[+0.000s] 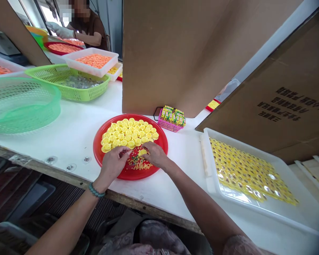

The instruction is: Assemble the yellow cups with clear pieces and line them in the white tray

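Observation:
A round red tray (163, 141) lies on the white table, with many small yellow plastic cups (127, 131) heaped across its far half. Nearer to me in the tray are scattered tiny beads (139, 164), mostly pale yellow with some green and dark ones. My right hand (155, 155) grips one yellow cup (142, 153) between thumb and fingers, just above the beads. Over the tray's left part, my left hand (115, 163) has its thumb and fingertips pinched together. Whatever that pinch holds is too small to make out.
Clear round discs (71, 167) lie by the table's front edge. A pink basket (171, 126) of small boxes stands behind the tray, before a cardboard panel (175, 56). Right: a white bin (211, 187) of yellow pieces. Left: green baskets (82, 95). A co-worker (95, 32) sits beyond.

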`<state>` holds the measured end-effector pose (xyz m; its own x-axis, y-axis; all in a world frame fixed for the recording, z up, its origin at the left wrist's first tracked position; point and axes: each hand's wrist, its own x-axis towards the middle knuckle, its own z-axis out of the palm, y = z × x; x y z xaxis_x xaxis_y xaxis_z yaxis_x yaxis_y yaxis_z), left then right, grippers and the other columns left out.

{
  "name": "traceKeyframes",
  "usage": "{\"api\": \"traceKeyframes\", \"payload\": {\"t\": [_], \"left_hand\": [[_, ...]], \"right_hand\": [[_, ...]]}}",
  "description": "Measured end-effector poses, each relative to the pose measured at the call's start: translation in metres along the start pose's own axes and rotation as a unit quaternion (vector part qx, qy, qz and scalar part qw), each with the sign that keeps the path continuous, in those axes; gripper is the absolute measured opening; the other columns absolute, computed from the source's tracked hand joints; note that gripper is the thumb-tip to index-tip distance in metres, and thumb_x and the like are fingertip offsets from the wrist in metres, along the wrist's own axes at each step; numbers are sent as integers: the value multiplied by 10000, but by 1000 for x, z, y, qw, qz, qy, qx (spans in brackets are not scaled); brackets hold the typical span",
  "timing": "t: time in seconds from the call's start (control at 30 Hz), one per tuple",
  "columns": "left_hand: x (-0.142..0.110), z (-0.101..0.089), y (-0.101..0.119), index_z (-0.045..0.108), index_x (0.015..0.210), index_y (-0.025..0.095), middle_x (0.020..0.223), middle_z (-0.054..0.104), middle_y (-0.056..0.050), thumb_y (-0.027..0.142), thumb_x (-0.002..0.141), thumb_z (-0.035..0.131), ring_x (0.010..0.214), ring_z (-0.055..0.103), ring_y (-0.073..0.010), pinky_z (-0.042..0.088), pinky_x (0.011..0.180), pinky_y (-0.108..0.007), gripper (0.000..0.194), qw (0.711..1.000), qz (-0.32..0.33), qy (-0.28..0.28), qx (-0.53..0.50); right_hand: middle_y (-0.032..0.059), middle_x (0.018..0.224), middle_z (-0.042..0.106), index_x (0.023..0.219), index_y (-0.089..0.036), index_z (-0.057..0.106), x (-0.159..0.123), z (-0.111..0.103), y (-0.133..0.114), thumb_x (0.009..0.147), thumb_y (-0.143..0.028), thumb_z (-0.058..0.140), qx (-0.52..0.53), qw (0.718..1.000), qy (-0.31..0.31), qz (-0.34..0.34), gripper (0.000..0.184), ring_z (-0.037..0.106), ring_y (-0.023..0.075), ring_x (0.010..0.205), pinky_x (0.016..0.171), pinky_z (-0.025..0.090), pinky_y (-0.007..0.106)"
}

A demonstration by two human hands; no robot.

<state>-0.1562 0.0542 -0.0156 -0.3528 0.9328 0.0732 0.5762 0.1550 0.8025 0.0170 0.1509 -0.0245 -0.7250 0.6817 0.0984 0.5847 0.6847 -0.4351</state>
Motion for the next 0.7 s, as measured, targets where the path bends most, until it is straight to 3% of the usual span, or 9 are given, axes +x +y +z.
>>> {"api": "traceKeyframes", "payload": {"t": [0.2, 0.37, 0.47, 0.53, 0.6, 0.7], "left_hand": [[-7, -2, -8, 666, 903, 198, 885, 711, -42, 386, 804, 525, 771, 637, -199, 478, 743, -307, 255, 1000, 1, 13, -14], [-3, 1, -12, 663, 920, 200, 927, 709, -51, 338, 809, 514, 840, 639, -218, 475, 803, -343, 231, 1000, -4, 15, -4], [0, 4, -8, 658, 939, 207, 935, 704, -51, 334, 808, 518, 812, 641, -213, 493, 791, -354, 230, 995, -46, -11, -90], [2, 6, -2, 654, 942, 187, 900, 701, -55, 363, 806, 537, 735, 644, -189, 521, 741, -341, 252, 962, -112, -61, -240], [3, 7, 4, 656, 926, 157, 837, 697, -55, 366, 791, 582, 662, 635, -157, 540, 683, -306, 260, 895, -176, -120, -391], [5, 6, 9, 670, 876, 127, 773, 689, -56, 270, 739, 672, 628, 629, -127, 546, 614, -241, 197, 821, -230, -161, -498]], "right_hand": [[63, 968, 601, 1046, -155, 628, 0, -2, -1, 725, -215, 716, 42, 998, 15, -46, 339, 555, 161, 853, 740, 449, 273], [42, 885, 603, 977, -147, 657, 4, -5, 6, 693, -225, 750, 66, 997, 26, -15, 309, 547, 126, 733, 691, 450, 257], [19, 823, 595, 931, -153, 658, 3, -9, 0, 672, -241, 766, 112, 993, 33, 0, 294, 534, 105, 661, 631, 447, 235], [15, 805, 601, 911, -150, 652, 0, -13, -9, 674, -245, 761, 155, 987, 35, -1, 277, 541, 103, 650, 614, 454, 228], [16, 808, 618, 912, -157, 651, -4, -18, -19, 694, -260, 743, 196, 980, 39, -10, 258, 559, 108, 663, 628, 472, 233], [36, 870, 652, 881, -175, 678, -7, -21, -27, 742, -274, 701, 248, 966, 63, -40, 172, 604, 132, 760, 713, 502, 264]]}}
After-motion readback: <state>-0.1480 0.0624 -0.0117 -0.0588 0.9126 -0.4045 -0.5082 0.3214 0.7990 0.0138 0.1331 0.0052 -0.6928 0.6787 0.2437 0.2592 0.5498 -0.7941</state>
